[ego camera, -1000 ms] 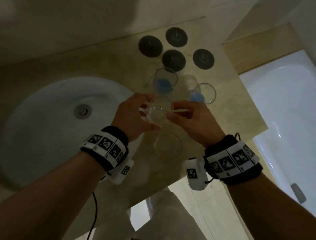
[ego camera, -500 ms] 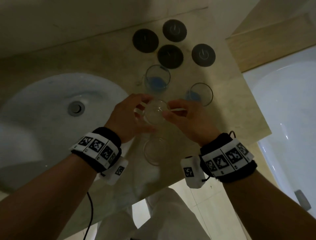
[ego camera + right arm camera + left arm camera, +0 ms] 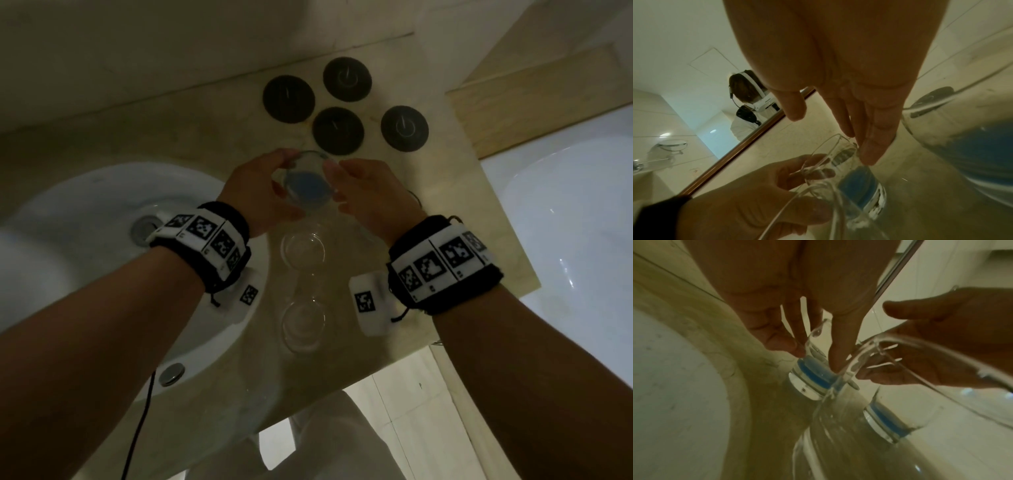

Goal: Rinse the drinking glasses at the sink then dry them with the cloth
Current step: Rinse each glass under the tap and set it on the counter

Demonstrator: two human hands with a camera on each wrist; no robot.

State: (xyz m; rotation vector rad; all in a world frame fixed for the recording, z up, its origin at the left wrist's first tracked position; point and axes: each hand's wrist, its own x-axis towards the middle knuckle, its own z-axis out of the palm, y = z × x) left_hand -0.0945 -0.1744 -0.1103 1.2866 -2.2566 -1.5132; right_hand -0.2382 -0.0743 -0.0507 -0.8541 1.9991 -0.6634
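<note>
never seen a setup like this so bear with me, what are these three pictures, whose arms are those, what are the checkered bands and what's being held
There is no machine here: a person works with bare hands. The checkered wrist bands belong to the recording gear, which includes a small camera on each wrist. The wide picture comes from a camera on the person's head, looking down. The other two look along each hand from the wrists.

On the stone counter, beside the white sink, stand two clear glasses and four dark round discs.

The left hand grips a blue-bottomed glass near its rim, fingers curled round it. The right hand has straight fingers resting against the glass's other side. A second blue-bottomed glass shows only in the wrist views.
</note>
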